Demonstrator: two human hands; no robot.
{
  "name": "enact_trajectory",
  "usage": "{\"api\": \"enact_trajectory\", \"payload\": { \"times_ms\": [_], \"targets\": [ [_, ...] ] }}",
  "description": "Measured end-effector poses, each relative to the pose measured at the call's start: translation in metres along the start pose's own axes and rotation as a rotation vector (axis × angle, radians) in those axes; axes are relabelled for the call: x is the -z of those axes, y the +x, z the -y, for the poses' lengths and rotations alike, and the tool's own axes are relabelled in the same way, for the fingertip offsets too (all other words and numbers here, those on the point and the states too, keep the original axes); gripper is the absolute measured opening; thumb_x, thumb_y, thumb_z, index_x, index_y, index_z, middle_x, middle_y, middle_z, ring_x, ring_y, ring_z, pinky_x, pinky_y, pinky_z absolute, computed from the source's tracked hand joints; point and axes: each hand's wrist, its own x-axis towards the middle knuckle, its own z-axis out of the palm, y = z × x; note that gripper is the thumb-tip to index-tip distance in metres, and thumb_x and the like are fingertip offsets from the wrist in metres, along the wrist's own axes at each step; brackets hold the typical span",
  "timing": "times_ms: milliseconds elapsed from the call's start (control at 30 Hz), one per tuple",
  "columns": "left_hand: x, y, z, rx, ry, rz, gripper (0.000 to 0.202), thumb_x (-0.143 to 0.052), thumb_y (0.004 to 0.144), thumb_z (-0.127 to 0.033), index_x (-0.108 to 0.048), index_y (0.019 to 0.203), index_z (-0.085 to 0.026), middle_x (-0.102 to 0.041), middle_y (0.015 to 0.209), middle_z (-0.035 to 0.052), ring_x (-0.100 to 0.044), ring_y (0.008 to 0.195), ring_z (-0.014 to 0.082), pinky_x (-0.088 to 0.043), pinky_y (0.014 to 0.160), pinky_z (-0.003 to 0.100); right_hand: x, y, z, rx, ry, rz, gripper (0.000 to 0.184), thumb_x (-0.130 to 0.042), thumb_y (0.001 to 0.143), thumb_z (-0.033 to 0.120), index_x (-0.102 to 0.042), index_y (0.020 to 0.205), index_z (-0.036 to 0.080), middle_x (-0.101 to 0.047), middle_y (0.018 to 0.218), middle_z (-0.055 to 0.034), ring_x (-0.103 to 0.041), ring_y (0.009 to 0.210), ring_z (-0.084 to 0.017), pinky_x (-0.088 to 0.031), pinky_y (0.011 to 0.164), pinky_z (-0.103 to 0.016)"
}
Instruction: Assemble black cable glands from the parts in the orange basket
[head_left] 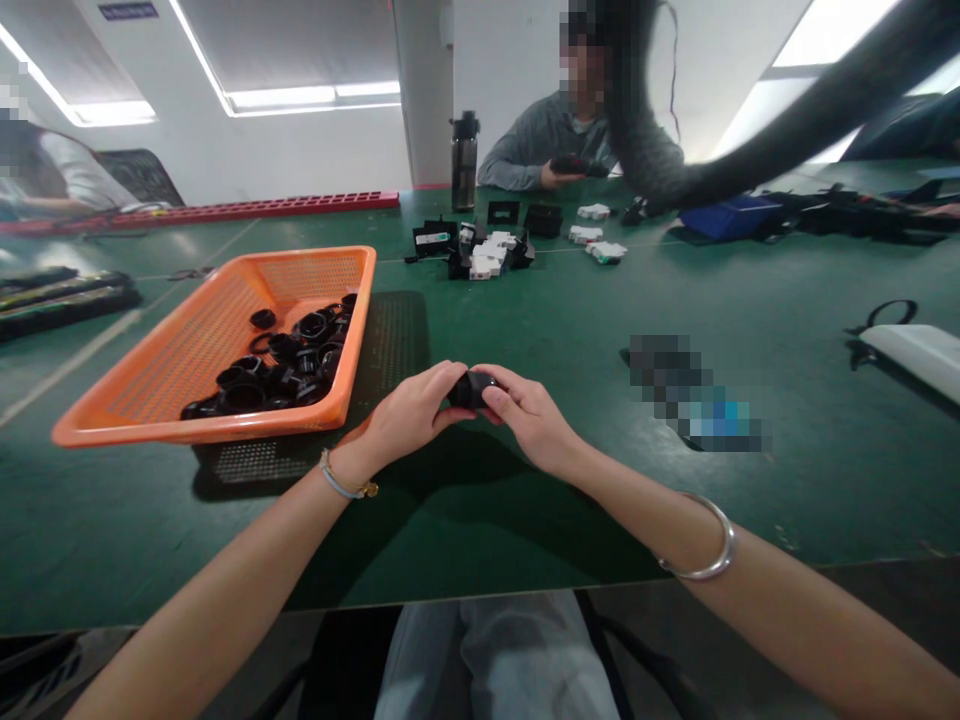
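Observation:
Between my two hands is a small black plastic part [470, 389], held just above the green table. My left hand [415, 411] is closed round its left end, thumb and fingers pinching it. On the other end, my right hand [531, 415] grips with thumb and bent fingers. The fingers cover much of the part, so its full shape is hidden. To the left stands an orange plastic basket [127, 418], with several black ring-like and cup-like plastic parts [289, 365] heaped toward its right side.
On the green table [525, 310] lie a blurred-out dark object [694, 395] and a white case [919, 355] at right. White and black pieces [491, 253] and a bottle [464, 165] stand farther back. A co-worker [551, 135] sits opposite. A dark hose [675, 185] hangs upper right.

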Motion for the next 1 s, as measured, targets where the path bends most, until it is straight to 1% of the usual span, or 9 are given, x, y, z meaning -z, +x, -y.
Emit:
{"api": "enact_trajectory", "payload": {
  "times_ms": [133, 300, 400, 500, 667, 767, 867, 933, 1000],
  "targets": [
    [0.002, 0.000, 0.003, -0.069, 0.092, 0.026, 0.035, -0.043, 0.089, -0.049, -0.049, 0.104, -0.017, -0.062, 0.091, 0.0066, -0.064, 0.084, 0.0192, -0.052, 0.071, 0.029, -0.002, 0.001, -0.004, -0.060, 0.104, 0.041, 0.041, -0.043, 0.086, 0.052, -0.058, 0.097, 0.016, -0.047, 0.063, 0.0011, -0.043, 0.055, -0.012, -0.034, 0.053, -0.026],
    [0.000, -0.002, 0.006, -0.101, 0.085, -0.001, 0.036, -0.042, 0.090, -0.049, -0.049, 0.104, -0.016, -0.062, 0.090, 0.0066, -0.064, 0.084, 0.0190, -0.052, 0.071, 0.029, -0.001, 0.002, -0.008, -0.075, 0.138, 0.070, 0.040, -0.044, 0.085, 0.051, -0.057, 0.098, 0.015, -0.047, 0.062, 0.0024, -0.043, 0.055, -0.011, -0.034, 0.054, -0.026],
    [-0.002, -0.001, 0.006, -0.044, 0.022, 0.004, 0.031, -0.047, 0.090, -0.043, -0.048, 0.106, -0.017, -0.062, 0.094, 0.0066, -0.064, 0.085, 0.0183, -0.051, 0.072, 0.028, 0.000, 0.005, -0.012, -0.091, 0.161, 0.083, 0.037, -0.047, 0.084, 0.049, -0.055, 0.101, 0.017, -0.050, 0.068, 0.0017, -0.048, 0.061, -0.011, -0.038, 0.058, -0.026],
    [-0.006, 0.000, 0.007, 0.057, -0.049, 0.032, 0.030, -0.052, 0.087, -0.039, -0.047, 0.107, -0.018, -0.063, 0.096, 0.0061, -0.065, 0.084, 0.0180, -0.051, 0.070, 0.028, 0.001, 0.010, -0.016, -0.118, 0.191, 0.104, 0.033, -0.051, 0.082, 0.044, -0.052, 0.102, 0.018, -0.053, 0.073, 0.0012, -0.052, 0.064, -0.012, -0.042, 0.062, -0.027],
    [-0.014, -0.001, 0.012, 0.146, -0.092, 0.042, 0.035, -0.048, 0.088, -0.045, -0.045, 0.108, -0.017, -0.064, 0.090, 0.0059, -0.066, 0.078, 0.0197, -0.050, 0.065, 0.028, 0.000, 0.012, -0.019, -0.108, 0.194, 0.119, 0.026, -0.048, 0.084, 0.035, -0.048, 0.103, 0.017, -0.054, 0.069, 0.0028, -0.052, 0.061, -0.011, -0.041, 0.058, -0.026],
    [-0.017, 0.000, 0.013, 0.165, -0.092, 0.071, 0.033, -0.045, 0.089, -0.043, -0.044, 0.109, -0.016, -0.065, 0.089, 0.0062, -0.067, 0.079, 0.0206, -0.051, 0.065, 0.029, -0.002, 0.013, -0.020, -0.127, 0.122, 0.101, 0.023, -0.046, 0.085, 0.030, -0.049, 0.103, 0.017, -0.055, 0.068, 0.0026, -0.053, 0.060, -0.011, -0.041, 0.059, -0.026],
    [-0.019, 0.003, 0.012, 0.192, -0.057, 0.148, 0.028, -0.047, 0.088, -0.038, -0.046, 0.105, -0.016, -0.064, 0.088, 0.0062, -0.067, 0.081, 0.0215, -0.051, 0.066, 0.031, 0.000, 0.014, -0.020, -0.169, -0.015, 0.098, 0.022, -0.044, 0.086, 0.028, -0.051, 0.103, 0.015, -0.056, 0.067, 0.0023, -0.053, 0.060, -0.012, -0.041, 0.059, -0.026],
    [-0.019, 0.005, 0.010, 0.192, -0.014, 0.178, 0.025, -0.049, 0.088, -0.034, -0.048, 0.104, -0.016, -0.064, 0.091, 0.0071, -0.066, 0.085, 0.0220, -0.051, 0.070, 0.032, 0.006, 0.017, -0.019, -0.187, -0.132, 0.119, 0.021, -0.045, 0.086, 0.029, -0.055, 0.100, 0.016, -0.057, 0.067, 0.0014, -0.054, 0.062, -0.013, -0.041, 0.060, -0.027],
    [-0.019, 0.005, 0.008, 0.173, 0.033, 0.162, 0.029, -0.049, 0.087, -0.032, -0.047, 0.110, -0.014, -0.063, 0.097, 0.0084, -0.064, 0.089, 0.0219, -0.051, 0.074, 0.034, 0.017, 0.021, -0.020, -0.180, -0.267, 0.105, 0.020, -0.048, 0.085, 0.029, -0.057, 0.098, 0.017, -0.061, 0.071, -0.0005, -0.057, 0.065, -0.015, -0.042, 0.064, -0.028]
  ]
}}
